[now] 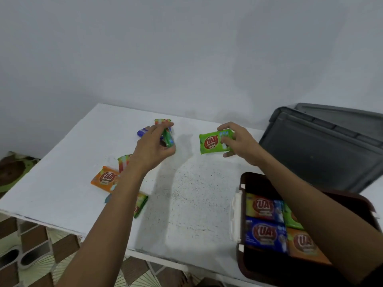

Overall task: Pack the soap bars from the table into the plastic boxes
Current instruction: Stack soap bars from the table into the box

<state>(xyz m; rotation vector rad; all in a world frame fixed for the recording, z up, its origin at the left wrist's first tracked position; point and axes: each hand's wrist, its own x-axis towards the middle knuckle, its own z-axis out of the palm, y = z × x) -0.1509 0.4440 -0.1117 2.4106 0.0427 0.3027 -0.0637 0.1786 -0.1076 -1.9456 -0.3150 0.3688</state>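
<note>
Box (241,264) cropped; forearm (315,206) overlaps soap bars (300,243).

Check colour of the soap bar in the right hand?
The soap bar in the right hand is bright green with a red logo; head view.

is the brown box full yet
Not full: the brown box holds four visible soap bars, with dark bare space behind them; the arm hides the rest.

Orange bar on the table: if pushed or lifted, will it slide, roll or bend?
The orange bar lies flat, so it would probably slide, not roll. Its wrapper looks glossy, perhaps slippery. The green bar in the right hand holds its shape, so likely stiff.
</note>
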